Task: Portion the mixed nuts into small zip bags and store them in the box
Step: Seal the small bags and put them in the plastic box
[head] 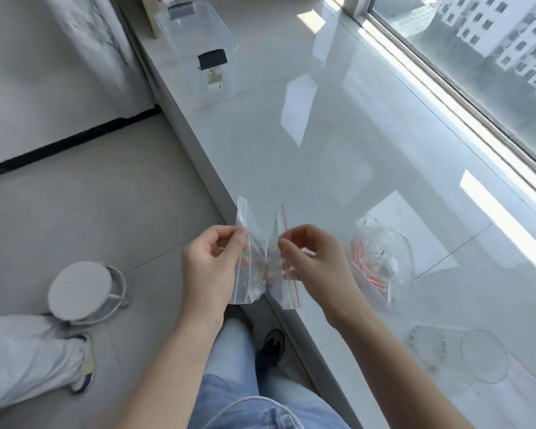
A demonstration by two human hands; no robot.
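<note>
A small clear zip bag (262,243) with a red seal line hangs between my hands over the edge of the white sill (338,150). A few nuts (268,267) show at its middle fold. My left hand (211,264) pinches the bag's left lip. On the other side, my right hand (314,258) pinches the lip with the red line, so the mouth is pulled apart. To the right stands a clear glass bowl (384,261) with red-striped zip bags behind it. Far up the sill sits the clear storage box (198,41) with dark latches.
Two ribbed glass dishes (464,354) lie on the sill at the lower right. A window (492,57) runs along the sill's far side. On the floor to the left are a round white stool (81,292) and another person's leg (28,360).
</note>
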